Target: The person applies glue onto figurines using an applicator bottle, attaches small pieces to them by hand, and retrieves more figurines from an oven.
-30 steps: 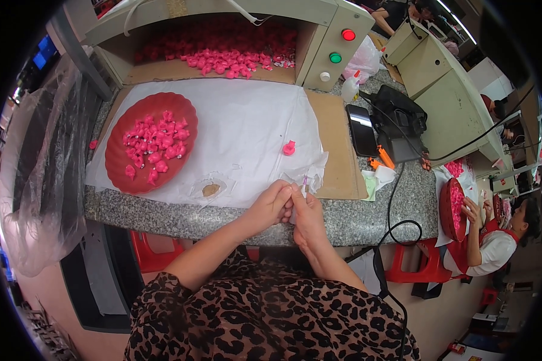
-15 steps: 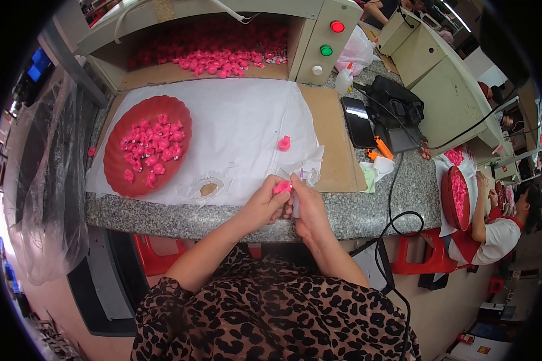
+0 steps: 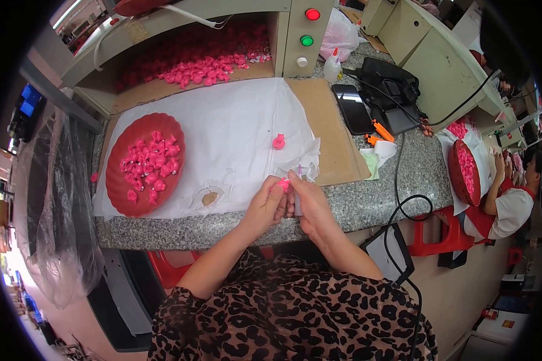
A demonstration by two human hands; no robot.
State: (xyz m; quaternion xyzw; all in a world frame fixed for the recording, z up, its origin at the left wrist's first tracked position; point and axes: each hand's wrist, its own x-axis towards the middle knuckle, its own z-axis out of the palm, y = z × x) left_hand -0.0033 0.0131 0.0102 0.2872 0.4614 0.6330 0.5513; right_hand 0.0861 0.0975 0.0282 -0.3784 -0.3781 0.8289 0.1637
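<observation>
Above the counter's front edge, my left hand (image 3: 263,209) is closed on a small pink plastic figure (image 3: 284,184), its fingertips wrapped around the sides. My right hand (image 3: 314,207) meets it there, its thumb and fingers pinched against the same figure. Something thin, pale and slightly purple shows along the right fingers; its kind is unclear. Just beyond the hands, another small pink figure (image 3: 278,141) lies alone on white paper (image 3: 235,120). To the left is a red scalloped bowl (image 3: 119,195) with many similar pink pieces in it.
Ahead, a beige machine (image 3: 290,36) with lit red and green buttons holds a heap of pink pieces. On the right lie a phone (image 3: 353,109), a black bag (image 3: 385,81), a glue bottle (image 3: 332,67) and an orange tool (image 3: 380,132). Another person (image 3: 505,207) sits far right.
The whole view has shifted and tilted slightly. Both hands stay together around the pink figure, which appears slightly turned. The bowl and the loose figure rest in place on the paper.
</observation>
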